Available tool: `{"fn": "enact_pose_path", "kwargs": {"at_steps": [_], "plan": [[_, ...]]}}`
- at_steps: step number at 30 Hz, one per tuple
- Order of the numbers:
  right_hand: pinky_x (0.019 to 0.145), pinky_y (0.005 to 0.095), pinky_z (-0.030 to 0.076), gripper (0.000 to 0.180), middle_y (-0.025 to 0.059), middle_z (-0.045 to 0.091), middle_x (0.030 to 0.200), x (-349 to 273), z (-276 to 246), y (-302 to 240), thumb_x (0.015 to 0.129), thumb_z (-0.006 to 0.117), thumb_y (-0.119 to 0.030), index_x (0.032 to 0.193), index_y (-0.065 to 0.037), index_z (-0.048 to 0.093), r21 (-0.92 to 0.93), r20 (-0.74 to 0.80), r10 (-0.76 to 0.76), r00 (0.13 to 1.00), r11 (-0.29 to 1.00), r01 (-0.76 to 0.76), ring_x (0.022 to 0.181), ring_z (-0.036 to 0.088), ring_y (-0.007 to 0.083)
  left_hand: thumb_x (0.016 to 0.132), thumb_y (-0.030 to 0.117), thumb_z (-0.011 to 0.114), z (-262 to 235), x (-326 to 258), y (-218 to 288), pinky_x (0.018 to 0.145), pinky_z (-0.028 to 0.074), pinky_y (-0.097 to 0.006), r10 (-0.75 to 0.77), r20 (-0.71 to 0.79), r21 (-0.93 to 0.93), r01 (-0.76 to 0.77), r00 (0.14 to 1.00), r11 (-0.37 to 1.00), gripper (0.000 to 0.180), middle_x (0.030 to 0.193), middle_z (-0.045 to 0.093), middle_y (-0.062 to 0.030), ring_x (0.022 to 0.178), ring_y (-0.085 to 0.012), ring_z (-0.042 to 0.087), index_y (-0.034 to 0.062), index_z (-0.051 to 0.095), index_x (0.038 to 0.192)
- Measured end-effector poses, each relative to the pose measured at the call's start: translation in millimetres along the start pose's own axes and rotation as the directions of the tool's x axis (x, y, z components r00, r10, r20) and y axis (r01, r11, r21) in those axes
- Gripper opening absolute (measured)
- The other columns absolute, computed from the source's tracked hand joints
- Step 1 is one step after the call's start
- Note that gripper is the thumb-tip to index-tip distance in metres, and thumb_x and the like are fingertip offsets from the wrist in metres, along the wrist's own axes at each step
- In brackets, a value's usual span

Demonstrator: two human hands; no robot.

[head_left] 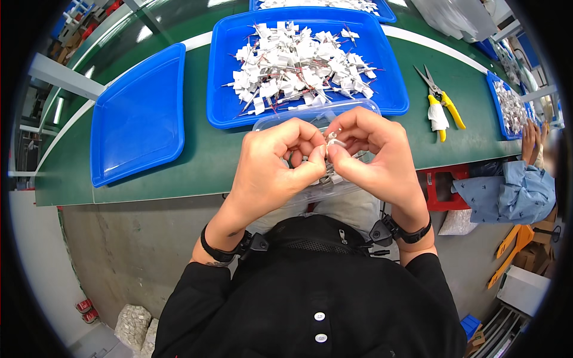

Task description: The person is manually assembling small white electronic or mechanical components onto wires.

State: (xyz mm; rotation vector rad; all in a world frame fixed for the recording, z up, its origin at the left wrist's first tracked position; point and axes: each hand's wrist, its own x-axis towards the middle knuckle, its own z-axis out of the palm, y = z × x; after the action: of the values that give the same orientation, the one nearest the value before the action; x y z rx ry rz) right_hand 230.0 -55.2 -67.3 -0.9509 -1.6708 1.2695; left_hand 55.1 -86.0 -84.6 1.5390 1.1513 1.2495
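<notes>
My left hand [276,160] and my right hand [377,156] meet in front of my body, both with fingers curled into a pinch. Between the fingertips is a small white piece [332,141], mostly covered by the fingers, so its exact kind is unclear. Directly below the hands is a clear plastic box [365,106] with small white and metallic parts inside. Just beyond it, a large blue tray [218,71] bears a heap of small white parts [292,62] with thin red wires and metal pins.
An unfilled blue tray [138,116] lies to the left on the green table [200,170]. Yellow-handled pliers [439,98], one handle wrapped in white, lie at the right. Farther right, a co-worker in a blue patterned garment [507,191] reaches to another blue tray [496,107].
</notes>
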Motion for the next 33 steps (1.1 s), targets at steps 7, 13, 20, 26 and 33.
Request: {"fn": "enact_pose_path", "kwargs": {"at_steps": [7, 13, 20, 26, 33], "plan": [[0.059, 0.023, 0.048, 0.009, 0.0041, 0.066, 0.078, 3.1, -8.7, 1.9, 0.078, 0.062, -0.003, 0.085, 0.001, 0.065, -0.158, 0.092, -0.062, 0.994, 0.985, 0.076, 0.065, 0.057, 0.0062, 0.08, 0.003, 0.069, -2.1, 0.5, 2.6, 0.048, 0.036, -0.02, 0.012, 0.089, 0.038, -0.015, 0.996, 0.999, 0.007, 0.065, 0.065, -0.0008, 0.054, -0.0012, 0.048, -0.0011, 0.065, 0.084], [0.059, 0.0232, 0.044, 0.012, 0.0023, 0.059, 0.074, -2.3, -9.0, 0.4, 0.082, 0.074, -0.007, 0.087, 0.002, 0.066, -0.099, 0.054, -0.152, 0.987, 0.983, 0.156, 0.063, 0.053, 0.0093, 0.08, 0.003, 0.069, -4.3, 1.4, 4.3, 0.049, 0.036, -0.019, -0.028, 0.107, -0.04, 0.033, 0.994, 0.999, 0.007, 0.065, 0.064, 0.0005, 0.056, -0.0009, 0.048, -0.0012, 0.064, 0.084], [0.057, 0.024, 0.042, 0.007, 0.0039, 0.061, 0.075, -3.5, -12.6, 2.9, 0.084, 0.071, -0.005, 0.088, 0.0, 0.069, -0.16, 0.059, -0.179, 0.982, 0.969, 0.186, 0.063, 0.053, 0.0093, 0.08, 0.007, 0.073, -5.4, 3.9, 4.6, 0.049, 0.036, -0.02, 0.148, 0.088, -0.001, -0.149, 0.985, 0.989, 0.013, 0.068, 0.064, -0.0009, 0.055, -0.0035, 0.046, -0.0012, 0.064, 0.084], [0.055, 0.0232, 0.041, 0.007, 0.0037, 0.063, 0.075, -3.0, -13.2, 3.8, 0.085, 0.071, -0.005, 0.086, 0.002, 0.069, -0.135, 0.002, -0.209, 0.978, 0.969, 0.208, 0.062, 0.053, 0.0079, 0.084, 0.005, 0.073, -3.5, 1.1, 0.0, 0.052, 0.039, -0.02, 0.106, 0.05, 0.021, -0.107, 0.993, 0.994, 0.008, 0.07, 0.066, -0.0007, 0.057, -0.0036, 0.052, 0.0006, 0.066, 0.083], [0.057, 0.0228, 0.041, 0.005, 0.0041, 0.064, 0.075, 22.2, -39.1, 8.4, 0.086, 0.068, -0.004, 0.084, 0.001, 0.068, -0.217, -0.007, -0.308, 0.951, 0.929, 0.299, 0.064, 0.053, 0.0068, 0.092, 0.008, 0.065, -2.7, 3.6, 1.9, 0.054, 0.041, -0.02, 0.054, 0.08, -0.033, -0.051, 0.995, 0.998, 0.011, 0.073, 0.066, -0.0036, 0.063, -0.0053, 0.059, -0.0022, 0.066, 0.09]]}}
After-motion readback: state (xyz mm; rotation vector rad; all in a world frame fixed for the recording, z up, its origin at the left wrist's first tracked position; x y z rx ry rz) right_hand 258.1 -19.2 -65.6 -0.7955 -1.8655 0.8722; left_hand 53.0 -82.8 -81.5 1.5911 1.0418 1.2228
